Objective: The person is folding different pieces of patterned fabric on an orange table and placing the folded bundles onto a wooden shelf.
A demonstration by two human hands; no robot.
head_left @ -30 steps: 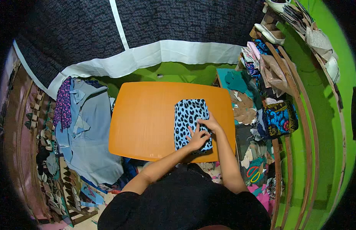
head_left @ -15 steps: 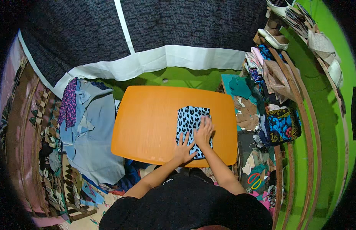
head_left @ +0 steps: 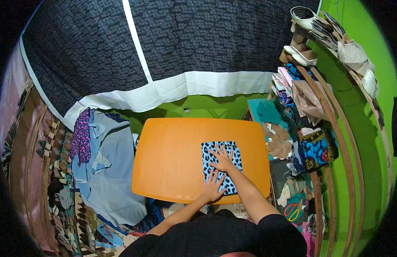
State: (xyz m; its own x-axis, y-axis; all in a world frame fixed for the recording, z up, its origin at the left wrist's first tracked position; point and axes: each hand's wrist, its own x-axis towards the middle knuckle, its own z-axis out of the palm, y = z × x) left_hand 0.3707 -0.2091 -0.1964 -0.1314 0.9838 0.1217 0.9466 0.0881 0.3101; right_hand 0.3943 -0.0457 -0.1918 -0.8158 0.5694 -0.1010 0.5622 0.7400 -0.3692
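Leopard-print cloth [head_left: 231, 186] seems light and soft, best held at its far edge; left hand [head_left: 212, 189] and right hand [head_left: 224, 162] press flat, fingers apart.

Dark curtain [head_left: 215, 38], pale-blue fabric [head_left: 115, 188], white shoes [head_left: 298, 55], red-and-yellow scissors [head_left: 291, 212]

Cloth [head_left: 205, 159] partly hidden beneath fingers [head_left: 219, 153]

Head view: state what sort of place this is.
Probably a small sewing or shoe-making workroom: spotted cloth on an orange table, scissors beside cut scraps, and white shoes at upper right.
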